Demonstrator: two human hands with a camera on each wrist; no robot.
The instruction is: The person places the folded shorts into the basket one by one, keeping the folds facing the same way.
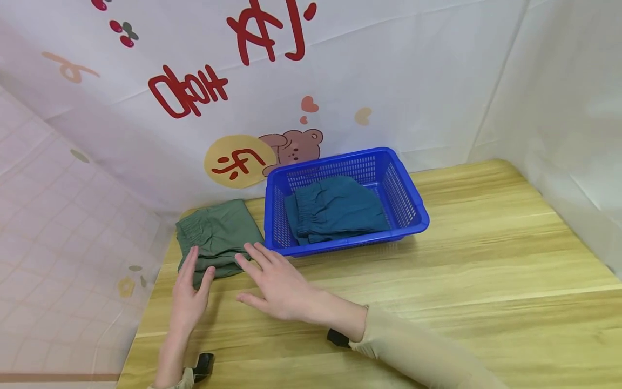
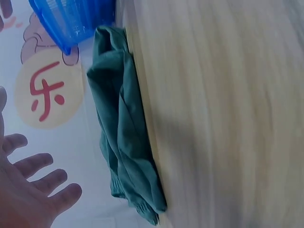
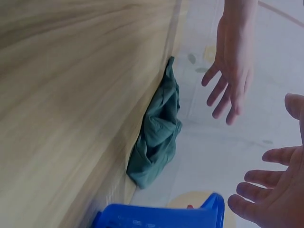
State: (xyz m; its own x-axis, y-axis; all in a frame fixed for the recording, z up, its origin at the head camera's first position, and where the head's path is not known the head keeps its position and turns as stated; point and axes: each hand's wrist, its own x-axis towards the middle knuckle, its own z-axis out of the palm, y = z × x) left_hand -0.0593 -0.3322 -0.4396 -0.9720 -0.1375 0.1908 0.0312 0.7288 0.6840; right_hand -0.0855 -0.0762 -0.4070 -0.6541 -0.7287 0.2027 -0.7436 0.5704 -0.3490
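Note:
Folded green pants [image 1: 221, 232] with a gathered elastic waistband lie on the table, left of a blue plastic basket [image 1: 418, 219]. In the basket rests a folded pair of teal pants [image 1: 340, 208], its elastic waistband toward the left. My left hand [image 1: 189, 300] is held over the near left edge of the green pants, fingers extended and nothing in it. My right hand [image 1: 282, 286] hovers near their front right corner, fingers spread, holding nothing. Both wrist views show the green pants [image 2: 121, 123] as a low folded pile on the tabletop, with the hands raised above the table.
The wooden table [image 1: 486, 281] reaches to the right and toward me. A white printed cloth [image 1: 413, 70] with red characters and a cartoon bear hangs behind it, and more cloth closes off the left and right sides. A black strap piece [image 1: 203, 367] sits at my left wrist.

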